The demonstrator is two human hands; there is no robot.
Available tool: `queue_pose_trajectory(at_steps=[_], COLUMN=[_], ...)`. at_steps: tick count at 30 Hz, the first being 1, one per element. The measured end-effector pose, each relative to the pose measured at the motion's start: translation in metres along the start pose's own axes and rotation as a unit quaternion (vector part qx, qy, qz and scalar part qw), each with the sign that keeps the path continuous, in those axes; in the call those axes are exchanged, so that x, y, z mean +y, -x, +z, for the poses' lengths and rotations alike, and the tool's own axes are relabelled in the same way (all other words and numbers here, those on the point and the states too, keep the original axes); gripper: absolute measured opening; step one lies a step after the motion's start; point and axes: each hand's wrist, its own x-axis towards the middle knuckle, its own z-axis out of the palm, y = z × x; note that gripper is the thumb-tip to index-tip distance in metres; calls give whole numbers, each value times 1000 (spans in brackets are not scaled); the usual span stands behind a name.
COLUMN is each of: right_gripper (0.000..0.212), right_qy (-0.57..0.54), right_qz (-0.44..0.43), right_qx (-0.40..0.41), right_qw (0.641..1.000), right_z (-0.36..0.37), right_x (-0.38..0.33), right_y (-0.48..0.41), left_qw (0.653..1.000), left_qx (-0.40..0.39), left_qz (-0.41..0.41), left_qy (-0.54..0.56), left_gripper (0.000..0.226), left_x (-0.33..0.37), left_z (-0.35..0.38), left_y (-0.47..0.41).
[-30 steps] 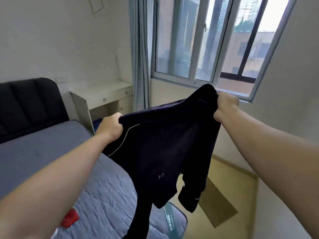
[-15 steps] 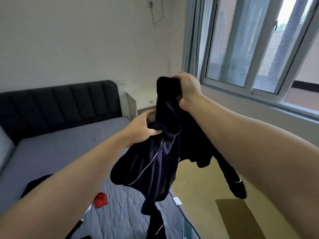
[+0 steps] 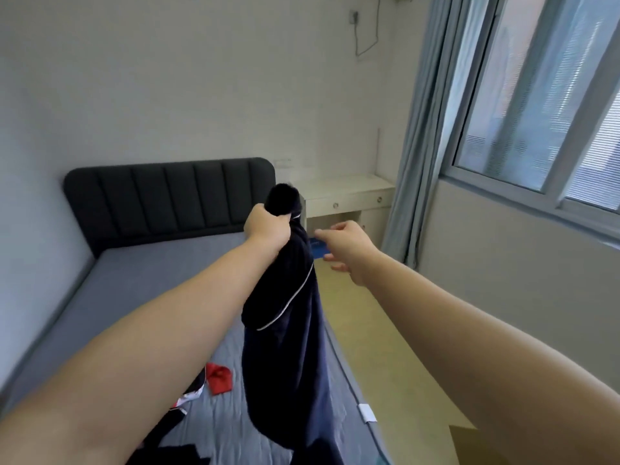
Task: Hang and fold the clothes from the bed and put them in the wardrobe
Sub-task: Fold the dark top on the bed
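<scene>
Left hand (image 3: 268,230) clenched; right hand (image 3: 349,251) loose.

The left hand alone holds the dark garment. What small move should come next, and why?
Probably the right hand should take hold of the dark garment just below the left hand: it hangs bunched from that one grip, and the right hand is open close beside it.

dark garment (image 3: 285,347): lower end runs off the bottom edge; kind of garment cannot be told.
left hand (image 3: 266,229): fingertips buried in the bunched cloth.
right hand (image 3: 349,250): fingertips smeared by blur.
blue object (image 3: 320,248): partly behind garment and right hand; not identifiable.
red cloth (image 3: 219,377): kind unclear.
dark clothes (image 3: 174,456): cut by the bottom edge, partly under the left forearm.
window (image 3: 536,129): cut by the right edge.
</scene>
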Motion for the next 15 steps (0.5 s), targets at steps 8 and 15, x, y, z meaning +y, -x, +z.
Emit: queue_pose_trajectory(at_steps=[8,15], right_gripper=[44,28], right_qy=[-112,439], right_qz=[71,-113], right_qx=[-241,-63], right_qw=[961,889], right_z=[32,63], right_x=[33,51], right_y=[-12,-47], left_qw=[944,991], left_qx=[-22,-84], left_qz=[-192,-81], left_qy=[266,-65], left_gripper=[24,31], left_x=[-19,-54], left_z=[10,-65], left_y=[-7,-34])
